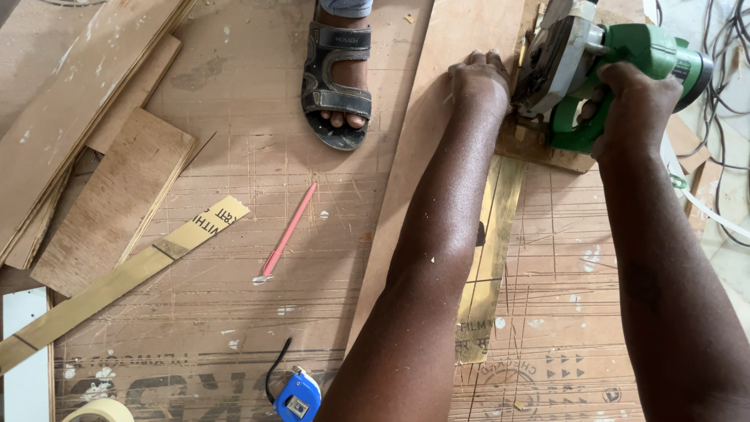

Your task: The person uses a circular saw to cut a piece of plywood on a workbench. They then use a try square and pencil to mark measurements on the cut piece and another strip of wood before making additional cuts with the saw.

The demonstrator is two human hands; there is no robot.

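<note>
A green circular saw [601, 70] sits at the far end of a long plywood board [426, 156] that runs lengthwise away from the viewer across a scratched plywood floor sheet [258, 156]. The right hand [637, 101] is wrapped tight around the saw's green handle, fingers fully curled. The left hand [483, 78] lies just left of the saw, knuckles up and fingers bent, pressing down on the board; it grips nothing that can be seen.

Directly below the saw, toward the viewer, a shiny brass-coloured strip [488, 258] lies along the board's right edge, partly under the left forearm. Its near end carries dark printing.

Well left of the saw, a sandalled foot [337, 78] of another person stands on the floor sheet. Nearer the viewer from that foot lies a pink pencil [287, 232], slanted. Further left of the saw, a second long brass-coloured strip [117, 281] lies diagonally, its upper end a yellow label with black lettering. Beyond it, at the far left, several plywood offcuts [109, 195] are stacked.

At the bottom edge, well below the saw, a blue tape measure [297, 397] with a black loop rests on the floor sheet, and a roll of masking tape [98, 410] shows in the bottom left corner. Right of the saw, dark cables [723, 47] trail over a pale floor.
</note>
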